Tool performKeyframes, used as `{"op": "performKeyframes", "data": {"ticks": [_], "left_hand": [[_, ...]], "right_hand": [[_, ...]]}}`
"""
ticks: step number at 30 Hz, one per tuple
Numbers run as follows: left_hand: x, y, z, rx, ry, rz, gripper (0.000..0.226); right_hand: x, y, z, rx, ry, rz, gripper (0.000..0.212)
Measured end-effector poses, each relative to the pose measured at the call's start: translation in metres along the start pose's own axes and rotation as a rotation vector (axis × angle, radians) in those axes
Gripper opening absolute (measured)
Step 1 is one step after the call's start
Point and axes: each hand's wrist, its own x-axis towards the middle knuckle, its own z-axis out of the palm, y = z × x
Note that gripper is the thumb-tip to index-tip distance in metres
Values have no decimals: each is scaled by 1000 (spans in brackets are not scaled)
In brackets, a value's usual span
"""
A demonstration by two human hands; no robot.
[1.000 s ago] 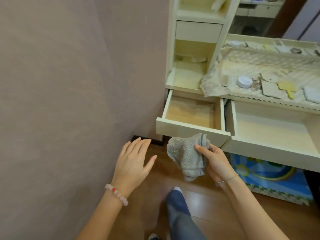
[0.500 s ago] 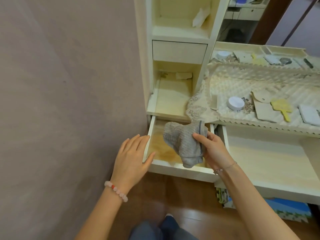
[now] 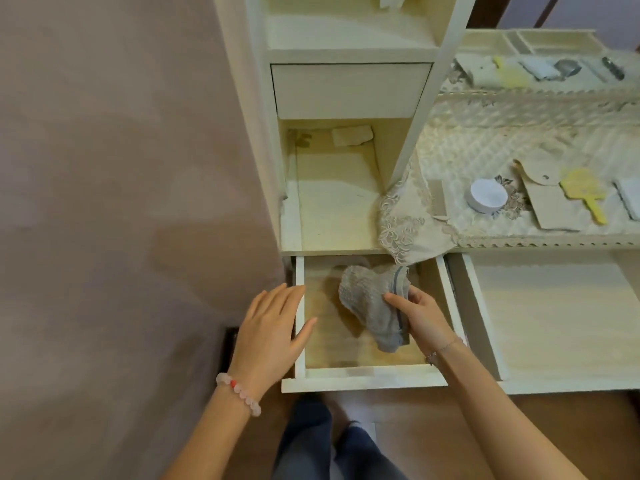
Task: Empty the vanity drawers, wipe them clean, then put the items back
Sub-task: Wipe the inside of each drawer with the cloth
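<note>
The wiping step is getting under way: the right hand (image 3: 420, 318) is pinching a grey cloth (image 3: 372, 303) between thumb and fingers, holding it over the floor of the empty left drawer (image 3: 363, 374). The left hand (image 3: 268, 332), fingers loosely spread, is resting on the drawer's left wall. Next, the cloth probably needs pressing down flat and sweeping into the corners.

One head-worn wide-angle camera looks steeply down, close over the open drawer (image 3: 363, 374) (no second view).
</note>
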Motion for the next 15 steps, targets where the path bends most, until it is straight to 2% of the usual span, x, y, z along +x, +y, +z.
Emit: {"op": "performKeyframes", "data": {"ticks": [5, 9, 15], "left_hand": [[19, -22, 11, -18, -66, 32, 58], [21, -31, 24, -26, -139, 49, 61], [16, -32, 38, -42, -182, 47, 62]], "right_hand": [[25, 27, 19, -65, 37, 78, 16], [37, 48, 17, -94, 132, 139, 10], [43, 58, -2, -249, 214, 169, 14]]}}
